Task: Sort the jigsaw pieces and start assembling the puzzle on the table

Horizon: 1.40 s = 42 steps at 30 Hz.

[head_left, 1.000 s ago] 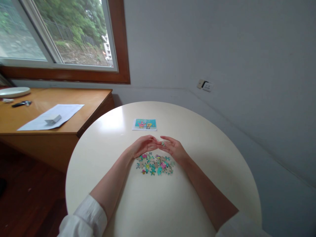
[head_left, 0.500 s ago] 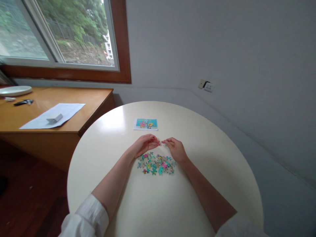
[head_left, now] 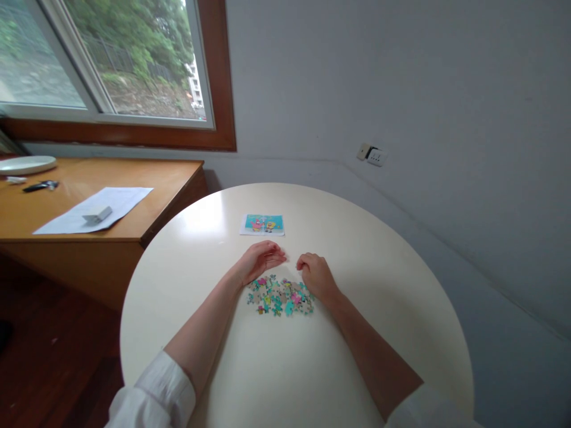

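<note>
white-sleeved, my right hand (head_left: 316,274) is curled now, knuckles up, at the frame's centre; a second ago its fingers met my left hand (head_left: 259,260), a small pale green piece showing on them. i can't tell whether that piece is tucked inside. my left stays half-curled; anything at its fingertips is too small to make out. so the hands have parted, likely done with that joint handling. puzzle pieces (head_left: 289,307) lie heaped lower centre, below the picture card (head_left: 263,224), on the white table (head_left: 276,368).
</note>
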{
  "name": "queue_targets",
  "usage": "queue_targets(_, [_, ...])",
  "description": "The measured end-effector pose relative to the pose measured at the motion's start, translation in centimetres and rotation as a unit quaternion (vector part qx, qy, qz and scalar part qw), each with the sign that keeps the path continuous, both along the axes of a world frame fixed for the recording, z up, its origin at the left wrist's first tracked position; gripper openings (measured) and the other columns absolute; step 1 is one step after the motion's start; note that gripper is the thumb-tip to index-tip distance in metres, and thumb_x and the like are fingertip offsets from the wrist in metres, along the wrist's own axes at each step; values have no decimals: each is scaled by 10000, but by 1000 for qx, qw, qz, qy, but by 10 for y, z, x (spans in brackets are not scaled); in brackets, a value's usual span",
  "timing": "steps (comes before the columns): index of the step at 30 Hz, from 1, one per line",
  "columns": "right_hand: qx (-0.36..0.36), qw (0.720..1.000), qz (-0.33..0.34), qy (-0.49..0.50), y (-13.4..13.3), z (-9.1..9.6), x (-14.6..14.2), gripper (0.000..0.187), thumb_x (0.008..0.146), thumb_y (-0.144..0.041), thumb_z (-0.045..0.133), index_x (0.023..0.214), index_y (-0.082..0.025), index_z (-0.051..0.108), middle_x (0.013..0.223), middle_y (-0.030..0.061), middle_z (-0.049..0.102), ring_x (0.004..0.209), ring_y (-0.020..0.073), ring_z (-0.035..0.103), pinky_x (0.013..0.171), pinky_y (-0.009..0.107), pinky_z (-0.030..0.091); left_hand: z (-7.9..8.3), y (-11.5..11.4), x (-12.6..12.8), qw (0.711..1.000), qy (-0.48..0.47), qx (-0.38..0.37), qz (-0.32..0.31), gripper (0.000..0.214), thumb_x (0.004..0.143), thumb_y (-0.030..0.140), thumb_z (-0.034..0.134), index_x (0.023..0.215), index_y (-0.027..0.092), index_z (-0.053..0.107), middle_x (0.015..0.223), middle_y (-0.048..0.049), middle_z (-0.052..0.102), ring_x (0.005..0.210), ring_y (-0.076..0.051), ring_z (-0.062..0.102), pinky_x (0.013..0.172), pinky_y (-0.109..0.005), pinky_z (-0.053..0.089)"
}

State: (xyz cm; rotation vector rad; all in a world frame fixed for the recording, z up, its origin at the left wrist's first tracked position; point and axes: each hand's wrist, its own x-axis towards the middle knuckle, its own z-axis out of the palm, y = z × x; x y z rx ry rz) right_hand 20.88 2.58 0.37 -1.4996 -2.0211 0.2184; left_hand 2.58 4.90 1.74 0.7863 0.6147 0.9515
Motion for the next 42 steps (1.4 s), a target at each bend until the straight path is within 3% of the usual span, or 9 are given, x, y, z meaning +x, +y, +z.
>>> queue_targets(7, [8, 999, 38, 26, 0, -3, -2, 321, 620, 3, 345, 675, -169, 611, 765, 55, 660, 770, 173, 569, 746, 280, 411, -2, 9, -4, 989, -51, -21, 138, 65, 697, 146, 543, 650, 111, 572, 603, -33, 634, 609, -135, 637, 738, -277, 514])
queue_targets(12, [21, 999, 24, 29, -1, -4, -2, 324, 628, 7, 354, 691, -174, 615, 768, 47, 658, 780, 171, 572, 765, 290, 415, 0, 12, -7, 976, -80, -75, 189, 122, 694, 120, 498, 592, 113, 566, 525, -32, 600, 543, -124, 611, 683, -260, 523])
queue_targets(16, [22, 1000, -16, -5, -2, -4, -2, 334, 656, -6, 375, 753, -169, 651, 855, 67, 672, 851, 204, 575, 797, 347, 406, 0, 13, -7, 974, -85, -85, 194, 117, 688, 106, 499, 591, 117, 563, 513, -32, 590, 524, -118, 595, 663, -259, 525])
queue_targets(24, [20, 992, 117, 52, -2, -10, -8, 339, 727, -51, 429, 900, -206, 676, 1052, 52, 669, 1026, 186, 577, 922, 385, 381, 0, 14, -7, 974, -87, -91, 191, 101, 681, 116, 517, 590, 111, 561, 509, -26, 580, 503, -113, 585, 650, -257, 524])
queue_targets(32, [-43, 981, 183, 53, -6, 1, -6, 27, 702, -243, 657, 710, -238, 682, 1038, 43, 663, 1023, 221, 570, 930, 423, 358, -3, 16, -8, 974, -90, -86, 187, 98, 687, 113, 512, 604, 112, 565, 524, -28, 581, 521, -113, 579, 658, -262, 517])
queue_targets(42, [-67, 975, 200, 71, 1, -2, -2, 76, 742, -232, 615, 703, -227, 680, 1010, 44, 671, 1012, 203, 579, 929, 394, 381, -4, 16, -8, 974, -88, -87, 189, 74, 679, 119, 535, 609, 124, 557, 524, -23, 582, 519, -114, 577, 653, -270, 520])
